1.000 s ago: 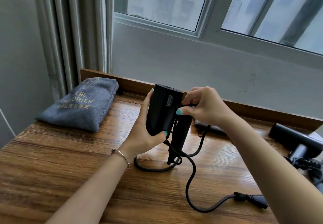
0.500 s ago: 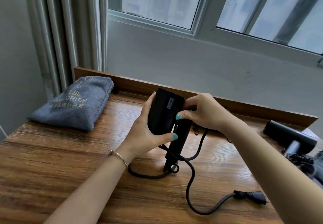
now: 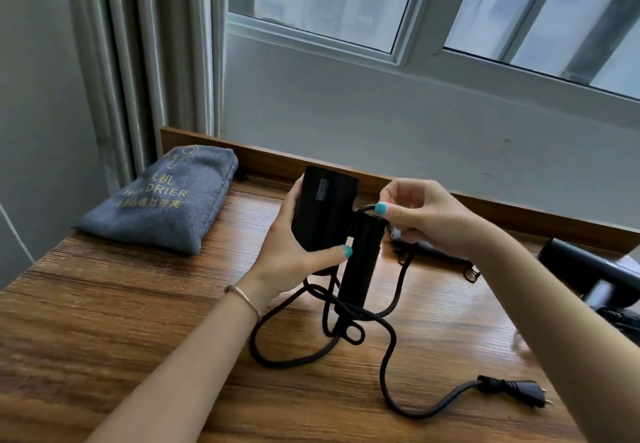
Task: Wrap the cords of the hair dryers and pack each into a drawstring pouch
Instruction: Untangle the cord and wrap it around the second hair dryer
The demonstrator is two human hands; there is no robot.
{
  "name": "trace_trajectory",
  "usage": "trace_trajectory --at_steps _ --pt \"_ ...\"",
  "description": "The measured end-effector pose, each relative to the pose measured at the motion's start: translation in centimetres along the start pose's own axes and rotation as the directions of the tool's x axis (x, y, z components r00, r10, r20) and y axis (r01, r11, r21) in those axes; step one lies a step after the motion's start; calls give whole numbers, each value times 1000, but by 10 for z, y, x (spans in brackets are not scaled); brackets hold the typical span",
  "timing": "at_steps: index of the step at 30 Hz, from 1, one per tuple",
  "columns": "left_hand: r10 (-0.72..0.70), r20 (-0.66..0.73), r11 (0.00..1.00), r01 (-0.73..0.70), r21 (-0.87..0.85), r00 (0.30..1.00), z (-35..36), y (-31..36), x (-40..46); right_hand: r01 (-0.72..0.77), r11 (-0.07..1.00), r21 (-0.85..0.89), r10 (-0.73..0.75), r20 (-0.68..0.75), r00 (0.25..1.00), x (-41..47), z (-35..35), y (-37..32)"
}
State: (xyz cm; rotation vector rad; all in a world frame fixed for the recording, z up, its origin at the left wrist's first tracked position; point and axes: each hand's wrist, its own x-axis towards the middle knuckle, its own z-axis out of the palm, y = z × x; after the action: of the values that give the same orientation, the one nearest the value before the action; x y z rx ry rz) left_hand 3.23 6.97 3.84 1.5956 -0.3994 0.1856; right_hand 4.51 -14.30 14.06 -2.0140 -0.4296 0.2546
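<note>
- The left hand (image 3: 291,255) grips the barrel of the black hair dryer (image 3: 323,216), thumb across the front and fingers curled behind — it is held up off the wooden table (image 3: 121,321).
- The folded handle (image 3: 360,262) hangs just right of that grip, its long axis running down and slightly toward the person.
- The right hand (image 3: 420,216) pinches the cord (image 3: 388,349) at the handle's top end, thumb and forefinger closed on it, touching the handle.
- From the pinch the cord falls below the handle, loops loosely on the table and ends in the plug (image 3: 509,385), well off to the lower right.
- Judged from this, the next turn goes round the handle, and the right hand is the nearer one to lead it.
- Count: two hair dryers — the second dryer (image 3: 588,269) lies far right — and one filled grey pouch (image 3: 162,203) to the left. A dark flat item behind the right hand cannot be made out.
</note>
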Motion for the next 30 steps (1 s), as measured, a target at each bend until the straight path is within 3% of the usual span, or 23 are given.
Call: trace_trajectory --at_steps 9,11,13,15,17,19,23,26,30 --pt "-15 25 992 19 -127 1000 -4 -2 3 -67 947 313 -5 226 974 -15 -6 36" --pt "-25 49 988 32 -151 998 -6 -4 4 -80 922 379 28 140 990 -14 -1 34" --pt "-27 83 987 39 -154 996 -8 -5 4 -41 936 348 58 -39 998 -7 8 31" --pt "-30 98 986 46 -162 995 -8 -7 4 17 981 191 30 -238 971 3 21 30" --pt "-37 66 975 51 -216 997 -8 -6 5 92 995 30 -76 -342 937 10 37 32" --pt "-55 -10 956 49 -288 998 -10 -5 6 113 992 58 -86 -351 932 14 51 39" --pt "-89 -151 927 26 -375 985 -18 -9 10 32 984 175 9 -232 973 14 71 48" --pt "-108 -148 910 38 -414 983 -21 -10 11 31 978 209 15 -213 977 20 74 49" --pt "-95 -91 898 46 -439 991 -29 -9 13 72 924 375 52 -311 949 29 67 46"
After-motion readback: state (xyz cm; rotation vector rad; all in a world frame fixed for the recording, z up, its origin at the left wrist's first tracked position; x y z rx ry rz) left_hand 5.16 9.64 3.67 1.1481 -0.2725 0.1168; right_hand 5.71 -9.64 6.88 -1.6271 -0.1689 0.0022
